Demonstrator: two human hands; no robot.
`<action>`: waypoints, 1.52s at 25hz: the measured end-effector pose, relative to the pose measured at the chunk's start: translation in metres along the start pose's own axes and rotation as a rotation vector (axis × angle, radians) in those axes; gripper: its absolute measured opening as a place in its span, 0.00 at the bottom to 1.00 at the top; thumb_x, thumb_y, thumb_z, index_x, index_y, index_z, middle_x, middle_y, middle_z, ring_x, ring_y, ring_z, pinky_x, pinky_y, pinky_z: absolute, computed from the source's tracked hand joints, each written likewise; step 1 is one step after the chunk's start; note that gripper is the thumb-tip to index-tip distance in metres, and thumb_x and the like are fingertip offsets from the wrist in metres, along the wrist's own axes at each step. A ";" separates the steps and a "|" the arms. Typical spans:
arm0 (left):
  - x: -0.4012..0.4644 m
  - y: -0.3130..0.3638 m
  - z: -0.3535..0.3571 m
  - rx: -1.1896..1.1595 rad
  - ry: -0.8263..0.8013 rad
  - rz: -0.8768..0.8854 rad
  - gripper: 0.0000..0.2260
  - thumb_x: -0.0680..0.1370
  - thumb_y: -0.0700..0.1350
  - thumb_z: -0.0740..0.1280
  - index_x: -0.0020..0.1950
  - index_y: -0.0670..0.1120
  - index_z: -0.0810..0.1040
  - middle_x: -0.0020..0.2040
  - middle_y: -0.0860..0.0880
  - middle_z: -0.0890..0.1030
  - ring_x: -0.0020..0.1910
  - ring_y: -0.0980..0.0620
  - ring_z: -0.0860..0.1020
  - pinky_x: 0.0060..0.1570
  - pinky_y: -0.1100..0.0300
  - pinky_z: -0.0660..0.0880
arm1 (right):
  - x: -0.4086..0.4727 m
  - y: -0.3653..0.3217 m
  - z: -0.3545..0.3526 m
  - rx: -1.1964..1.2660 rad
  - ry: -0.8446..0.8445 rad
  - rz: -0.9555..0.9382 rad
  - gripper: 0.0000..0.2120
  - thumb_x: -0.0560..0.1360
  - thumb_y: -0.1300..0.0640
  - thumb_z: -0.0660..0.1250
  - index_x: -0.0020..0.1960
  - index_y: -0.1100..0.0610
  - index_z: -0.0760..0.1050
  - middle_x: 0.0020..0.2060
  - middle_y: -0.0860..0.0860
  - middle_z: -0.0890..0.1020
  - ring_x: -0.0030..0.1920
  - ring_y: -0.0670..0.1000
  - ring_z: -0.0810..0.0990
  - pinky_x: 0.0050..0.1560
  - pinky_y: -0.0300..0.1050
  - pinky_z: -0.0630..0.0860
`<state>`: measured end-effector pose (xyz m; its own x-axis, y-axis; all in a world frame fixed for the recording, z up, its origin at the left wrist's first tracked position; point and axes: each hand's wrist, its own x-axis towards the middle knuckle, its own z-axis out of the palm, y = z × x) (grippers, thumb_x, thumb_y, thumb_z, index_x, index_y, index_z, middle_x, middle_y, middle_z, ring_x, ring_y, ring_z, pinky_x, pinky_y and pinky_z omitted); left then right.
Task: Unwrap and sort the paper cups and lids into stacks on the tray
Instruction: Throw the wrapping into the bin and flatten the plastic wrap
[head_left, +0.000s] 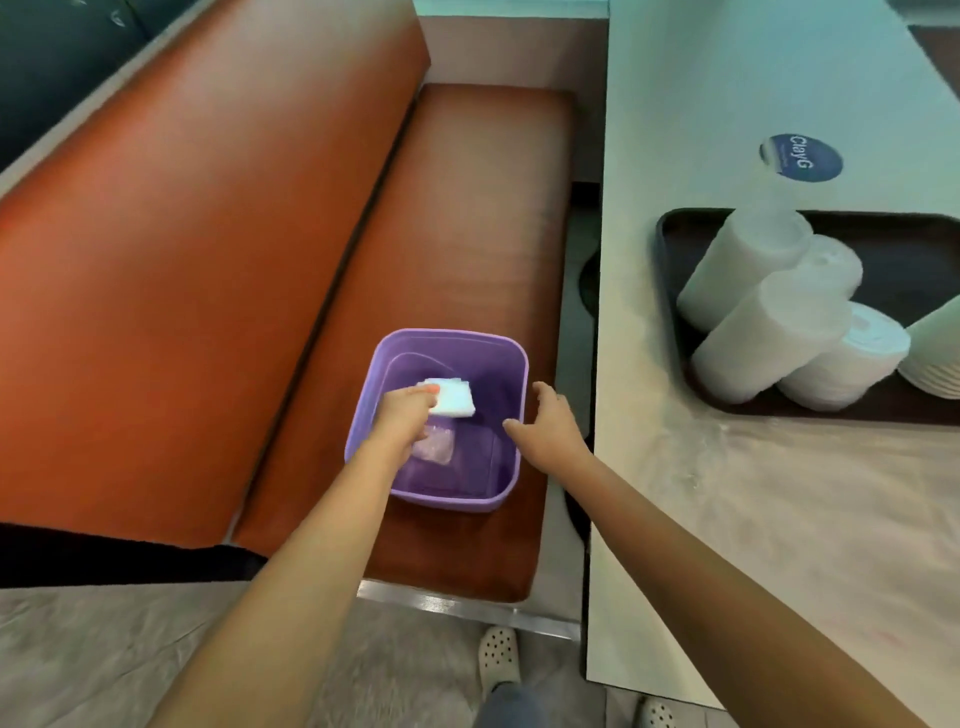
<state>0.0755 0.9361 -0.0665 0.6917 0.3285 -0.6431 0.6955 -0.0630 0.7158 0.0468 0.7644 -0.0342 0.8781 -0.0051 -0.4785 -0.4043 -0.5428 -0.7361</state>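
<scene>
Left hand (402, 415): pinches crumpled white plastic wrapper (451, 398) over square purple plastic bin (511, 364).
Right hand (548, 423): fingers spread, empty, nearer dark tray (670, 244) to the right.

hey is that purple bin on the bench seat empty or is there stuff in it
Not empty. A crumpled clear wrapper lies at the bottom of the purple bin, and the left hand holds a white wad over it.

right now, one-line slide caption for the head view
Left hand holds a crumpled white wrapper over a purple bin on the bench seat; right hand open by its rim; lid stacks wait on the tray.
</scene>
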 end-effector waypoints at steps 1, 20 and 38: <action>0.013 -0.004 0.006 0.007 -0.010 -0.088 0.10 0.78 0.45 0.64 0.57 0.45 0.76 0.51 0.46 0.77 0.43 0.51 0.75 0.39 0.59 0.72 | 0.006 0.003 0.004 -0.002 -0.030 0.058 0.30 0.76 0.57 0.67 0.74 0.58 0.58 0.70 0.56 0.65 0.67 0.57 0.70 0.61 0.48 0.71; 0.092 -0.057 0.063 0.945 -0.488 -0.353 0.13 0.77 0.42 0.63 0.60 0.41 0.73 0.48 0.41 0.75 0.47 0.43 0.74 0.48 0.53 0.72 | 0.047 0.036 0.035 -0.030 -0.048 0.117 0.19 0.75 0.61 0.63 0.65 0.60 0.69 0.59 0.58 0.77 0.56 0.58 0.78 0.56 0.52 0.77; -0.230 0.060 0.188 0.397 -0.335 0.822 0.06 0.76 0.41 0.67 0.51 0.50 0.79 0.38 0.58 0.76 0.30 0.65 0.72 0.34 0.75 0.69 | -0.091 0.127 -0.198 -0.011 0.497 -0.289 0.13 0.73 0.65 0.65 0.57 0.60 0.77 0.52 0.55 0.80 0.45 0.48 0.75 0.46 0.32 0.67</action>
<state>-0.0052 0.6798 0.0726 0.9677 -0.2416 -0.0721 -0.0564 -0.4863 0.8720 -0.0336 0.5294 0.0113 0.9685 -0.2477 0.0258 -0.1295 -0.5893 -0.7975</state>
